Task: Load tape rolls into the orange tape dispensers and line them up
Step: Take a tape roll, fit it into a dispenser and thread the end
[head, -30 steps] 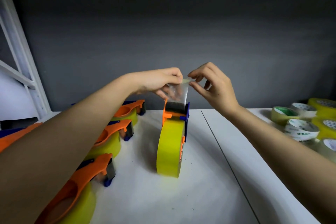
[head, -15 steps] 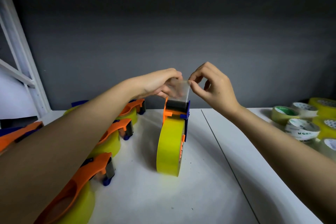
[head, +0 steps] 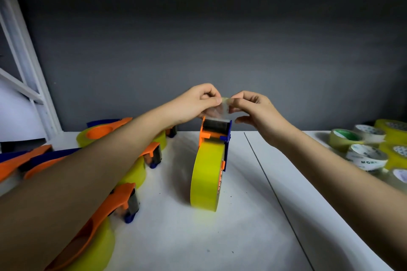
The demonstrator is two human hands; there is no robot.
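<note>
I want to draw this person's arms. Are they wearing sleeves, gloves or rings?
No. The left hand and right hand are bare, with no gloves, rings or watch showing. Both forearms are uncovered as far as the picture reaches, so no sleeve is visible.

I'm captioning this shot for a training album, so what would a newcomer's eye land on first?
Most likely the upright orange tape dispenser at the table's centre, its yellow tape roll standing on edge. Just above it, the left hand and right hand pinch a clear strip of tape pulled up from the dispenser's head. Loaded dispensers lie along the left, loose rolls at the right edge.
</note>
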